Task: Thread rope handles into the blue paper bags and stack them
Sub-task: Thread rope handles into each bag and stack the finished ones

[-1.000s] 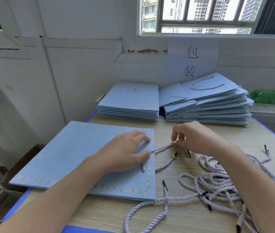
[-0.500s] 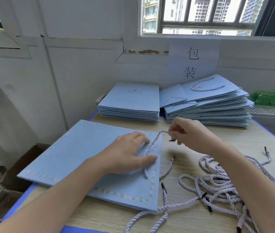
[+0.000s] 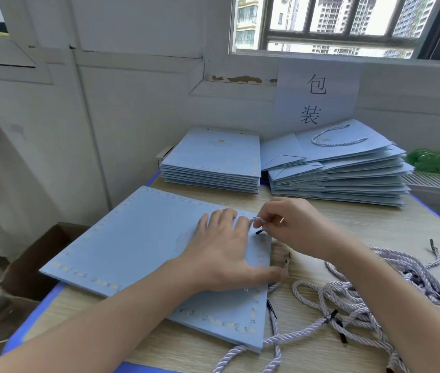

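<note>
Since the last frame my right hand (image 3: 291, 227) has pulled the rope end in closer, right up against the fingertips of my left hand (image 3: 227, 251) at the bag's top edge. The right one is pinching the rope handle (image 3: 257, 221) between thumb and fingers, with its black tip poking out just below. Left hand is spread flat on the blue paper bag (image 3: 138, 243), fingers pretty much straight, thumb out at the bag's right edge. The bag lies flat on the wooden table (image 3: 310, 354). Loose ropes (image 3: 361, 297) are tangled up to the right of it. At the back there's a neat stack of bags (image 3: 213, 162) and, just beside it, a messier stack with handles (image 3: 342, 168).
</note>
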A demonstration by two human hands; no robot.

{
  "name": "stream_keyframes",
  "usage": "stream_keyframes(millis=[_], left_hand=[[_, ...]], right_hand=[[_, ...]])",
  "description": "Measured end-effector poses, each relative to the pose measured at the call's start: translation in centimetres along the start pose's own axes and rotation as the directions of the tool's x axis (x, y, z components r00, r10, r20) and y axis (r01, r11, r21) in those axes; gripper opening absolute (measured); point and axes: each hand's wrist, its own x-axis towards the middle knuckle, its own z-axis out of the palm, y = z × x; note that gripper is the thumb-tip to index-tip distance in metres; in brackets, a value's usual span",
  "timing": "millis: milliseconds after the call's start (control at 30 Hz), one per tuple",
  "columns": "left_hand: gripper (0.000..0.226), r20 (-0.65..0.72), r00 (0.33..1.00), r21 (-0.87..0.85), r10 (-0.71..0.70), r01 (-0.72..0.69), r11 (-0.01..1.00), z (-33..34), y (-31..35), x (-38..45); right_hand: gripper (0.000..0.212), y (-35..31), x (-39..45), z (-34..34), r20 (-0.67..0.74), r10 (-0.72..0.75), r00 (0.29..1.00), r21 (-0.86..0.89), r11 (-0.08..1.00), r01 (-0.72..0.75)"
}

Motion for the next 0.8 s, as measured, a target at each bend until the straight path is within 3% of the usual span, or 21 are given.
stream_keyframes(millis=[100,300,400,500,567,667,800], left_hand=[[0.097,-0.004,1.0,-0.055,-0.025,0.025,0.998,0.2,0.0,0.4],[0.091,0.003,0.995,-0.221,-0.102,0.1,0.97,-0.2,0.1,0.7],[0.096,-0.01,0.996,-0.258,-0.091,0.085,0.962,-0.6,0.1,0.7],[0.083,-0.039,0.996,-0.371,-0.081,0.061,0.926,-1.0,0.0,0.6],[0.074,-0.064,0.994,-0.415,-0.086,0.051,0.908,-1.5,-0.3,0.6],[0.069,-0.078,0.989,-0.445,-0.123,0.076,0.892,-2.0,-1.1,0.7],[0.065,-0.063,0.985,-0.472,-0.159,0.111,0.875,-2.1,-1.8,0.6]], right_hand=[[0.018,0.1,0.1,0.1,-0.01,-0.01,1.0,0.013,1.0,0.01],[0.02,0.0,0.3,1.1,-0.062,0.03,0.998,0.251,0.968,-0.013],[0.025,0.0,0.5,1.5,-0.093,0.065,0.994,0.214,0.976,-0.044],[0.015,0.2,0.4,1.0,-0.109,0.092,0.99,0.113,0.99,-0.08],[0.007,0.4,0.2,0.3,-0.138,0.122,0.983,0.108,0.988,-0.107],[0.014,0.9,0.1,-0.8,-0.195,0.232,0.953,0.169,0.965,-0.201],[0.014,0.2,0.0,-0.5,0.022,0.297,0.955,0.291,0.912,-0.29]])
